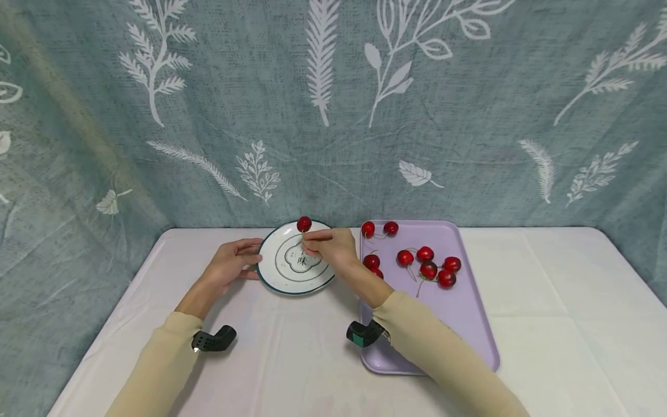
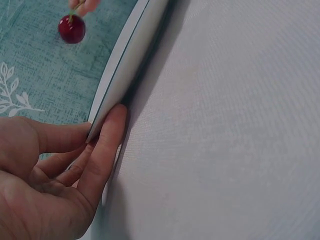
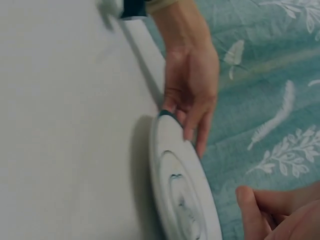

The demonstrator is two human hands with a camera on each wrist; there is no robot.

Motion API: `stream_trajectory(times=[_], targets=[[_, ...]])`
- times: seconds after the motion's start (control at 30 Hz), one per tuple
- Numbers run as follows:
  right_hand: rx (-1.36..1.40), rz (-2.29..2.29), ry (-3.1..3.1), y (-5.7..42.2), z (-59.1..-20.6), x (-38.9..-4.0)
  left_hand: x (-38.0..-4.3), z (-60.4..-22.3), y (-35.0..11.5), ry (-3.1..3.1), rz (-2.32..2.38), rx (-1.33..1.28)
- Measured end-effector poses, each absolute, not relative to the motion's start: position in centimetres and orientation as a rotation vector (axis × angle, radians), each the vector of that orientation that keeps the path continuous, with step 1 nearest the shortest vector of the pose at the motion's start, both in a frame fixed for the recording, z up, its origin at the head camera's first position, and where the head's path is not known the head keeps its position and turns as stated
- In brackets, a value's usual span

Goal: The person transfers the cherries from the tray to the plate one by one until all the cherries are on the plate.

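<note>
Head: left hand (image 1: 233,262) pinches the left edge of a round white plate with a thin dark rim (image 1: 281,275), thumb above, fingers below. Right hand (image 1: 333,248) has thumb and fingers together on the stem of a round, glossy dark-red cherry (image 1: 304,224); fruit is up in the air, by the plate's far rim. Flat lilac rectangular tray (image 1: 443,330) at right, under the right forearm, loose red stemmed cherries (image 1: 428,270) on it.

Left wrist: plate edge sits between thumb and fingers; cherry hangs clear of the plate.

Right wrist: left hand on rim; right fingertips partly cropped, grip unreadable here.
</note>
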State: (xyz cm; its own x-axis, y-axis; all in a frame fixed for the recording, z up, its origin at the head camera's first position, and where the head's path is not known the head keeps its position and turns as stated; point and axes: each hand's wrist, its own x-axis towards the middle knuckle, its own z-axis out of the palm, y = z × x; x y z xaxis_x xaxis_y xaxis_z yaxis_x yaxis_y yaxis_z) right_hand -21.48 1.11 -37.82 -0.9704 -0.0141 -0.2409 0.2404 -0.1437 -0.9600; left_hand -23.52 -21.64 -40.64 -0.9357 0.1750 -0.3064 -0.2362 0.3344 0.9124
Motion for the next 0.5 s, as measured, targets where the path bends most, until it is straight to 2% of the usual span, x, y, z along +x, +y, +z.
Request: stream_trajectory(times=[0.5], targets=[[0.226, -2.167, 2.180, -0.6, -38.6, -23.4, -23.7, -40.7, -21.5, 2.253, 1.630, -0.068]])
